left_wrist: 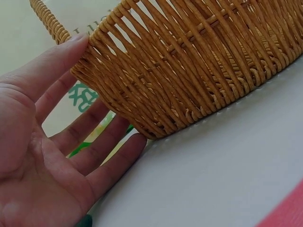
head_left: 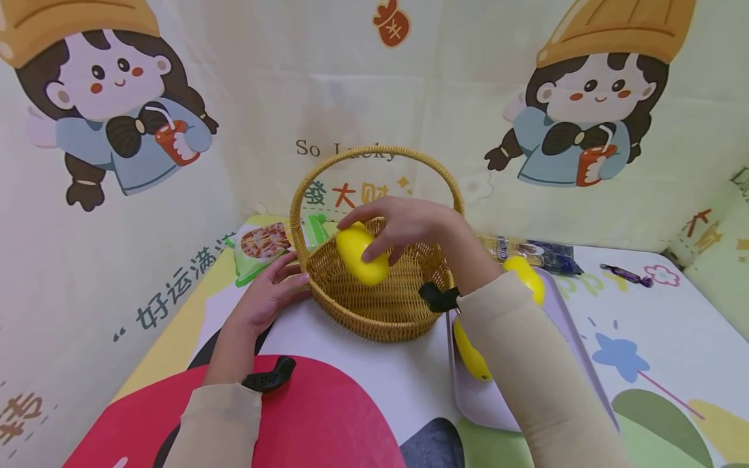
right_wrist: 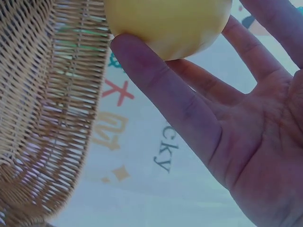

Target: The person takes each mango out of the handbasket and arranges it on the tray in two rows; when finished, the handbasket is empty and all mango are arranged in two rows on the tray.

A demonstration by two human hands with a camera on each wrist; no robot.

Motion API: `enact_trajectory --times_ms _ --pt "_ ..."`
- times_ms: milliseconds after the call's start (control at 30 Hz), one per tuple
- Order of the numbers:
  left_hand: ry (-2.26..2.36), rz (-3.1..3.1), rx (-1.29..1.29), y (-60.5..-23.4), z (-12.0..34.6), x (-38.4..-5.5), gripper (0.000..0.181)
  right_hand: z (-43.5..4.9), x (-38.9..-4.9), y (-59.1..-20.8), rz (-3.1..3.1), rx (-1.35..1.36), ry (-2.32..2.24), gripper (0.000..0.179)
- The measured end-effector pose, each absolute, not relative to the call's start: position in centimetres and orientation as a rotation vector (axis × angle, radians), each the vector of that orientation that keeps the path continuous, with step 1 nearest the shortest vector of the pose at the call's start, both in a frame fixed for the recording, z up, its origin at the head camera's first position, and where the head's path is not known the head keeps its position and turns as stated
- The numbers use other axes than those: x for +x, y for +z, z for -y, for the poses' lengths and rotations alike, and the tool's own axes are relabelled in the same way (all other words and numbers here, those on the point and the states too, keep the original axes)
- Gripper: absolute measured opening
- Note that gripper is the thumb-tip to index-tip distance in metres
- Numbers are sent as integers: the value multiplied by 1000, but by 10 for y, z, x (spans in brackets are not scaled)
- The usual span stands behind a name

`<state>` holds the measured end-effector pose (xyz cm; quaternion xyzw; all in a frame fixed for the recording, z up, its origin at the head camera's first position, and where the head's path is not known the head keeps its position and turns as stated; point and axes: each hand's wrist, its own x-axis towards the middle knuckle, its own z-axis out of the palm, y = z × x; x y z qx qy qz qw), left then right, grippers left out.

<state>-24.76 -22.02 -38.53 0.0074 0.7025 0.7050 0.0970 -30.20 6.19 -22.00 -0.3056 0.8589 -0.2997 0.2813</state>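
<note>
A yellow mango (head_left: pixel 361 255) is held over the wicker basket (head_left: pixel 374 330) by my right hand (head_left: pixel 412 224), thumb on one side and fingers on the other. The right wrist view shows the mango (right_wrist: pixel 170 26) between thumb and fingers, beside the basket wall (right_wrist: pixel 75 109). My left hand (head_left: pixel 266 300) is at the basket's left side. In the left wrist view its thumb touches the rim, and its outstretched fingers lie along the woven side (left_wrist: pixel 189 71). More yellow mangoes, one at the back (head_left: pixel 525 276) and one in front (head_left: pixel 471 351), lie on the lilac tray (head_left: pixel 576 325), partly hidden by my right arm.
The basket's tall arched handle (head_left: pixel 374 151) rises over the opening. Behind its left side lies a green food packet (head_left: pixel 263 244). To the back right are a dark-and-yellow packet (head_left: pixel 538 255) and a small purple-wrapped item (head_left: pixel 627 275). A printed cloth backdrop stands close behind.
</note>
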Motion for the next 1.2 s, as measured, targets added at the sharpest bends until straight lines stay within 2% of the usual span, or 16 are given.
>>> enact_trajectory --times_ms 800,1200 --pt "2092 -2075 57 -383 220 -246 73 -142 -245 -199 -2440 -964 -730 60" --pt "2091 -2064 57 -382 221 -244 73 -186 -205 -189 -2530 -936 -719 60"
